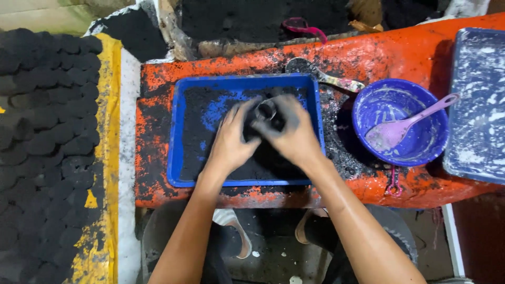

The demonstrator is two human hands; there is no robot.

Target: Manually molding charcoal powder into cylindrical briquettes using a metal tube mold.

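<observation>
A blue rectangular tray [176, 131] smeared with black powder sits on an orange bench [158, 79]. Over the tray's middle, my left hand [231, 139] and my right hand [292, 131] are pressed together around a small dark metal cylinder mould [265, 110] and a lump of black paste. Both hands are blackened at the fingers. The lower part of the mould is hidden by my fingers.
A blue bowl [436, 137] with a lilac spoon [405, 123] stands right of the tray. A dirty metal spoon [326, 78] lies behind it. A powder-streaked blue tray [476, 105] is at far right. Many black round briquettes [47, 131] cover the left. A black powder heap [252, 18] lies behind.
</observation>
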